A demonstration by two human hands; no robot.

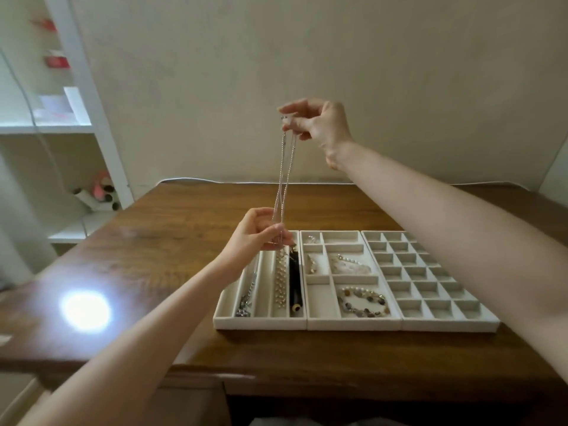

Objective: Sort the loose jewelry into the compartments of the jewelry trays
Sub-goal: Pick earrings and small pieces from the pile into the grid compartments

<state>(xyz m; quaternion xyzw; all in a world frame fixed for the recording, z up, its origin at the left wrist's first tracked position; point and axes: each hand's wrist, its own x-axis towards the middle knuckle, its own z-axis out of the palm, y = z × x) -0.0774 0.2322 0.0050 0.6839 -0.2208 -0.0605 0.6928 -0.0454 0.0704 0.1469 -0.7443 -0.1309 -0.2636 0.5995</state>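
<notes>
Plainly, from the head view, the main risk was a tangle: the chain [285,179] hung doubled between both hands, its thin strands crossing, and any slack or twist on the way down would likely have knotted it or piled it unevenly. It could also have snagged on the pearl strand [280,284] or the black piece [295,281] just below if it was lowered into the wrong slot. The right hand [319,127], raised high, pinched the chain's top between thumb and fingertips, its other fingers loosely curled. The left hand [256,232] pinched the lower end just above the far edge of the left tray [261,322]; a loose pinch there would have let the chain swing. That tray's long slots held a silver piece [245,301], the pearl strand and the black piece, with the others apparently bare. The middle tray [353,324] held a beaded bracelet [364,302], a small pearl piece [349,259] and a few small items too blurred to name. The right tray [448,325], a grid of small cells, looked unfilled. All three sat side by side on the table [184,210].
</notes>
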